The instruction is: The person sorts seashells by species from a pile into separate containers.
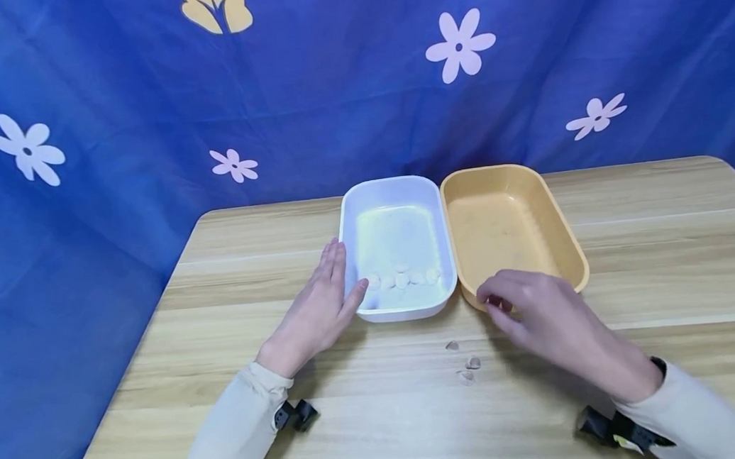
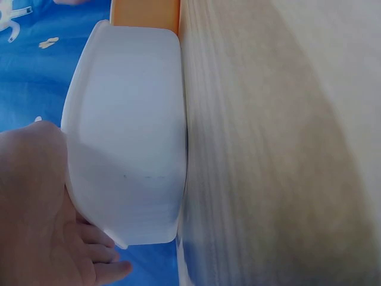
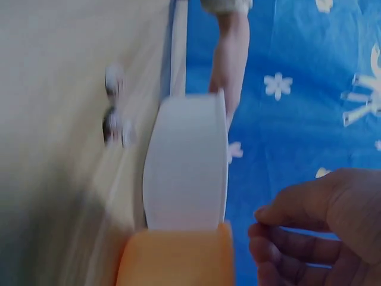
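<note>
My left hand rests with straight fingers against the left wall of the white tub; the left wrist view shows this hand touching the tub's rim. Several small pale rounded pieces lie inside, toward the near end. My right hand, palm down, hovers over the near edge of the orange tub. Its thumb and fingers are bent toward each other, and whether anything sits between the tips is unclear. On the table below are three small brownish-white pieces, too small and blurred to name.
Both tubs stand side by side, rims touching, near the back of the wood-grain table. Behind it hangs a blue cloth with pale flowers. A small black camera is strapped at the left wrist, another camera at the right.
</note>
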`<action>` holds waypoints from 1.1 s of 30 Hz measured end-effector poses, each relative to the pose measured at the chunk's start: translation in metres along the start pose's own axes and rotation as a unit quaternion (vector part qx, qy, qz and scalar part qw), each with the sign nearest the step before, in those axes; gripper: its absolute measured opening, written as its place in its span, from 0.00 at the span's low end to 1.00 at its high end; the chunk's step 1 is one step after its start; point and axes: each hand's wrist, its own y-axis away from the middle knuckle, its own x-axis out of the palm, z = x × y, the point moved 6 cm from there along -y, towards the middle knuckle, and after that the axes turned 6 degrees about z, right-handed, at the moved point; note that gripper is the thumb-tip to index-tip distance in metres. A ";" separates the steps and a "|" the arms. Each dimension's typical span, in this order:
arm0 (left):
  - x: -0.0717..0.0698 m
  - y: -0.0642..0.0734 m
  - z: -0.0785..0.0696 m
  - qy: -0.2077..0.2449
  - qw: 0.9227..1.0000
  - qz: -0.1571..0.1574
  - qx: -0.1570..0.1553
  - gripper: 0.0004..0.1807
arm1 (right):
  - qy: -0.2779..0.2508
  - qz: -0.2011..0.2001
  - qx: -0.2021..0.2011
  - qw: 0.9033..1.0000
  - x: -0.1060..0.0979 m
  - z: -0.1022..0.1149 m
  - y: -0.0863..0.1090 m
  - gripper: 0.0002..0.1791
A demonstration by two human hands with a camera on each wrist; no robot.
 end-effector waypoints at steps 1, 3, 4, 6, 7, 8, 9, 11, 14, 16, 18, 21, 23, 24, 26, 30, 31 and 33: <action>0.000 0.000 0.000 0.001 1.000 -0.001 0.001 0.44 | -0.002 0.001 -0.013 1.000 0.000 0.005 0.002 0.09; 0.000 -0.001 0.000 0.002 1.000 -0.002 0.004 0.44 | -0.008 0.010 -0.027 1.000 0.003 0.013 0.007 0.10; 0.000 -0.001 -0.001 0.002 1.000 -0.003 0.007 0.43 | -0.011 0.021 -0.028 0.999 0.005 0.016 0.010 0.10; 0.000 -0.001 -0.001 0.001 1.000 -0.005 0.009 0.43 | -0.020 0.056 -0.021 0.998 0.012 0.019 0.014 0.10; 0.000 -0.002 -0.001 -0.001 1.000 -0.005 0.010 0.43 | -0.024 0.078 -0.015 0.997 0.017 0.020 0.015 0.10; 0.000 -0.002 -0.001 -0.001 1.000 -0.005 0.009 0.43 | -0.025 0.099 -0.009 0.995 0.022 0.021 0.017 0.10; 0.000 -0.002 -0.001 -0.002 1.000 -0.004 0.008 0.43 | -0.026 0.121 -0.005 0.992 0.027 0.021 0.019 0.09; 0.000 -0.002 0.000 -0.002 1.000 -0.003 0.006 0.43 | -0.028 0.150 0.002 0.988 0.036 0.021 0.021 0.08; -0.001 -0.001 0.001 -0.002 1.000 -0.003 0.006 0.43 | -0.026 0.164 -0.003 0.986 0.043 0.020 0.022 0.08; -0.002 -0.002 0.000 -0.003 1.000 -0.005 0.009 0.43 | -0.020 0.165 -0.007 0.986 0.047 0.020 0.023 0.08; -0.002 -0.002 0.000 -0.003 1.000 -0.006 0.010 0.43 | -0.014 0.170 -0.010 0.985 0.050 0.019 0.024 0.07; -0.003 -0.002 0.000 -0.001 1.000 -0.006 0.011 0.43 | -0.005 0.181 -0.007 0.983 0.053 0.019 0.024 0.07; -0.003 -0.001 0.000 0.000 1.000 -0.005 0.010 0.43 | -0.004 0.186 -0.004 0.983 0.054 0.019 0.024 0.08; -0.003 -0.001 0.000 0.001 1.000 -0.004 0.009 0.43 | -0.005 0.187 -0.002 0.982 0.055 0.019 0.024 0.09; -0.003 -0.001 0.000 0.001 1.000 -0.003 0.007 0.43 | -0.009 0.190 0.001 0.982 0.055 0.019 0.024 0.10; -0.003 0.000 0.000 0.002 1.000 -0.001 0.006 0.43 | -0.016 0.193 0.006 0.981 0.057 0.018 0.024 0.10; -0.003 0.000 0.000 0.002 1.000 -0.001 0.006 0.42 | -0.016 0.193 0.007 0.981 0.058 0.018 0.024 0.10; -0.003 0.000 0.000 0.002 1.000 -0.002 0.008 0.42 | -0.012 0.189 0.010 0.982 0.058 0.018 0.024 0.09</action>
